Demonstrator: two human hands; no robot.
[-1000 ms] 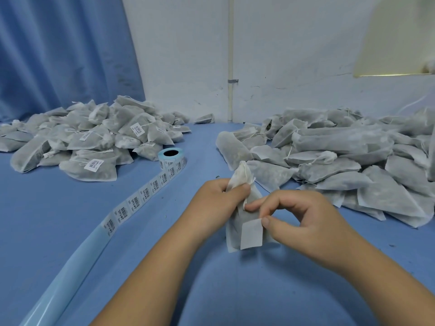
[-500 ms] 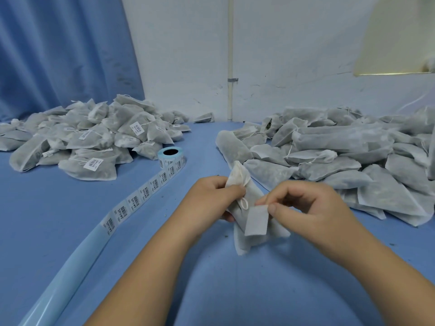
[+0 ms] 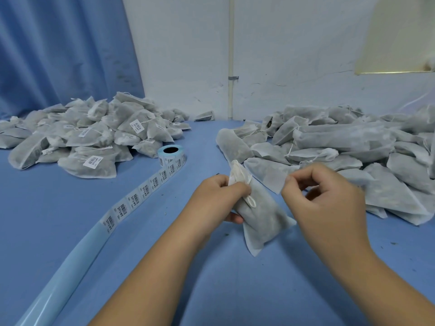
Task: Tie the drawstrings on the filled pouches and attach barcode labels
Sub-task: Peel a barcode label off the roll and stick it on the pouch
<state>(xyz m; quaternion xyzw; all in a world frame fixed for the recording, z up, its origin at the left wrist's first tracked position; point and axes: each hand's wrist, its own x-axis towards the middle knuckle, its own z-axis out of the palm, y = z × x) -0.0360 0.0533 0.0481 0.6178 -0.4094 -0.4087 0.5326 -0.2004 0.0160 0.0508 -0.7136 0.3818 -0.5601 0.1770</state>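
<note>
Roll [image 3: 171, 154] sits left on the tabletop [image 3: 70, 231]. Your left hand [image 3: 219, 196], fingers clenched, holds the pouch [image 3: 261, 217] by its cinched neck, low over the tabletop. Your right hand [image 3: 324, 198] pinches what looks like a label [image 3: 273, 182]. Press it flat on the pouch's belly, clear of the drawstring [image 3: 250, 201].

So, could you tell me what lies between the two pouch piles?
In the head view, the label roll and its unwound strip lie on bare blue table.
</note>
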